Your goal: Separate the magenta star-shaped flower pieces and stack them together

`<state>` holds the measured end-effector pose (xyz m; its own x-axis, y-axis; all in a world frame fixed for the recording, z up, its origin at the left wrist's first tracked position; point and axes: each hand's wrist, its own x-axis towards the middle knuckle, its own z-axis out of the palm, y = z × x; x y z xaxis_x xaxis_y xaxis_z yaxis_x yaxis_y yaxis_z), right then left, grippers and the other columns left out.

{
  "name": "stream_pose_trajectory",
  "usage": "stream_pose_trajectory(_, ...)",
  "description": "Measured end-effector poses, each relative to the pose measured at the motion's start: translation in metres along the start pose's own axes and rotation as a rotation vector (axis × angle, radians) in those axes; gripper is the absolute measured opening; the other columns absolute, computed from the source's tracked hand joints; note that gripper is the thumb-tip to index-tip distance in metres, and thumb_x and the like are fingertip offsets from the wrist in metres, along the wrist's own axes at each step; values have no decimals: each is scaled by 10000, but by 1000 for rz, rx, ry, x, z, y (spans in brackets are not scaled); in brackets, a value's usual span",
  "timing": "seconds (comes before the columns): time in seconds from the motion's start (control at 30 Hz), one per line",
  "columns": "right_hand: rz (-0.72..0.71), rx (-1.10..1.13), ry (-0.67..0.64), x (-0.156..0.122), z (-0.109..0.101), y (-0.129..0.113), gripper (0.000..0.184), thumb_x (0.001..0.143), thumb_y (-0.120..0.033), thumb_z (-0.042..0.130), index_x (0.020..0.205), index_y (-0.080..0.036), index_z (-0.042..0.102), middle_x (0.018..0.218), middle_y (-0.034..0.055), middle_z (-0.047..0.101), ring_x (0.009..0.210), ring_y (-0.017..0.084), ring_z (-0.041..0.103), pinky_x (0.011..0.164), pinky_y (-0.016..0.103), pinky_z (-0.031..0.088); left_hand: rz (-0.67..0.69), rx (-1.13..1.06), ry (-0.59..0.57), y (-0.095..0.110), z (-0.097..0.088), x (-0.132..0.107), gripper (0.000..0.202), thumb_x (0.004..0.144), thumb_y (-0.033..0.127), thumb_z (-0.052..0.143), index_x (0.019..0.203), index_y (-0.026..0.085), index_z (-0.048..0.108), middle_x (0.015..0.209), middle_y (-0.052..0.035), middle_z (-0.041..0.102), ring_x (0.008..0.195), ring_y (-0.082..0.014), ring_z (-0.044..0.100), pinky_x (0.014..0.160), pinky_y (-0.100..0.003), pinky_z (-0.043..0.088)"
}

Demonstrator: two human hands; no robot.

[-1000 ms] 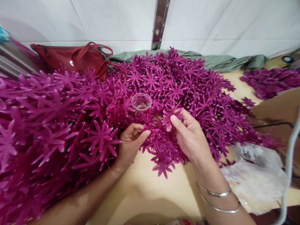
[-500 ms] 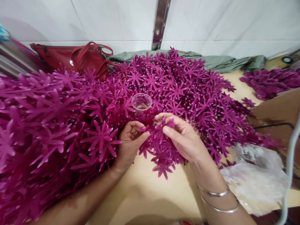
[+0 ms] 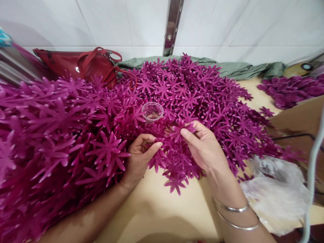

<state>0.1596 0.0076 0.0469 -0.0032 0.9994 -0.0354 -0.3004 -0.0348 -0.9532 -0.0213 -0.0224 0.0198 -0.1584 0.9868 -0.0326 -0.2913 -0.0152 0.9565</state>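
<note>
Between the thumb and fingers of my right hand (image 3: 206,143) is a purple artificial flower (image 3: 177,131) with long narrow petals. My left hand (image 3: 140,152) is closed in a pinch, with a bit of purple material at its fingertips; most of that piece is hidden. The two hands are a short way apart over loose flowers (image 3: 176,184) on the pale table (image 3: 162,209). Just beyond them, a clear round plastic cup (image 3: 152,112) sits among the flowers, with small bits inside that I cannot make out.
Heaped purple flowers (image 3: 45,135) fill the left side and another pile (image 3: 189,87) spreads behind the cup. A red handbag (image 3: 65,64) leans at the back left. To the right are a clear plastic bag (image 3: 275,195), a cardboard box (image 3: 296,121) and stacked purple pieces (image 3: 293,89).
My right hand has moved slightly right and away from my left with the flower, turning it flatter. The gap between the hands has widened. My left hand has hardly moved.
</note>
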Motion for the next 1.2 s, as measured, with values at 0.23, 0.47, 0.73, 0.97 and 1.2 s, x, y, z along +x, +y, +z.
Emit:
stream_pose_trajectory(0.23, 45, -198, -128, -3, -14, -19, 273, 837, -495, 820, 905, -265, 689, 748, -37, 644, 647, 145, 561, 655, 279, 498, -46, -63, -108, 2, 1, -3, 170, 915, 349, 753, 988, 202, 704, 871, -1, 780, 747, -109, 741, 773, -215, 600)
stream_pose_trajectory(0.47, -58, -558, -306, -4, -20, -30, 242, 931, -470, 713, 957, -232, 752, 1395, 71, 667, 1140, 234, 643, 999, 372, 489, 61, -109, -166, 0, -3, -5, 210, 1035, 357, 589, 1215, 261, 642, 1311, -59, 733, 1095, -181, 762, 990, -317, 593)
stream_pose_trajectory(0.73, -37, -257, -115, -2, -12, -10, 174, 857, -382, 808, 900, -244, 711, 833, -32, 649, 758, 133, 567, 749, 270, 460, 338, 174, -324, 1, -8, -11, 245, 997, 231, 636, 1238, 251, 676, 1427, -85, 627, 1402, -236, 556, 1220, -390, 408)
stream_pose_trajectory(0.97, 70, -280, -279, -8, 8, -3, 247, 803, -351, 838, 763, -208, 641, 746, -45, 588, 687, 118, 502, 660, 264, 400, 269, 217, -237, -2, -8, -8, 215, 936, 198, 726, 1145, 244, 703, 1125, -34, 741, 1074, -150, 698, 990, -246, 537)
stream_pose_trajectory(1.2, 117, -140, -258, -7, 4, 0, 327, 810, -406, 858, 731, -215, 605, 696, -49, 556, 651, 117, 455, 631, 260, 367, 265, 149, -151, -5, -4, -4, 36, 965, 219, 685, 937, 222, 707, 1104, -27, 760, 1085, -145, 705, 1011, -267, 528)
